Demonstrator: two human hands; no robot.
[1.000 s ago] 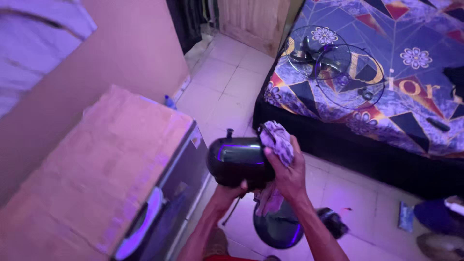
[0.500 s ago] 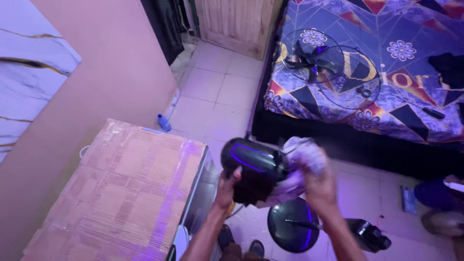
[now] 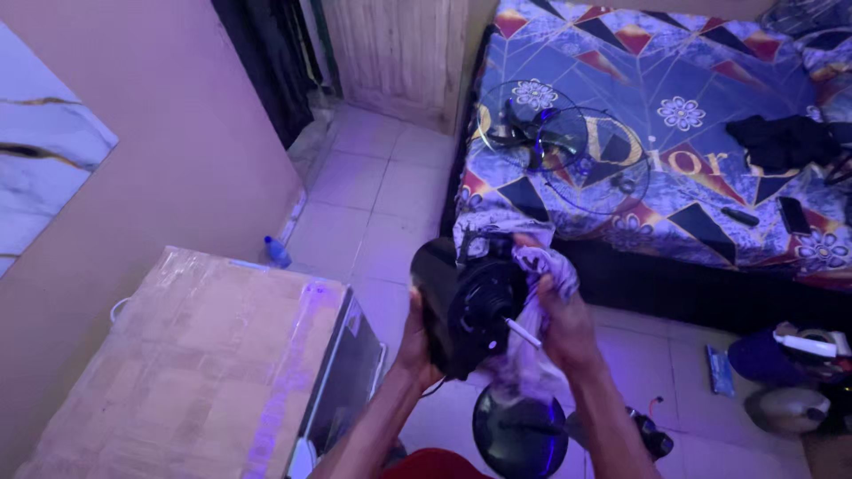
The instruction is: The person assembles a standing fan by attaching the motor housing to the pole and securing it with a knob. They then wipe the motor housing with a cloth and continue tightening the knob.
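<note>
I hold a black fan motor housing [image 3: 466,302] in front of me, its round front and metal shaft turned toward me. My left hand [image 3: 415,341] grips its left underside. My right hand [image 3: 564,324] holds a patterned cloth [image 3: 532,341] bunched against the housing's right side. On the floor right below stands the round black fan base [image 3: 515,430]. The fan's wire guards and blades [image 3: 568,146] lie on the bed.
A cardboard-topped box [image 3: 195,355] stands at my left against a peach wall. A bed with a patterned purple cover [image 3: 710,80] fills the right. A small bottle [image 3: 277,251] is on the tiled floor; bags and clutter [image 3: 785,372] lie at lower right.
I have turned the motor housing so its front face and shaft now point at me; the cloth moved with my right hand to its right side. My view has shifted up and back.
</note>
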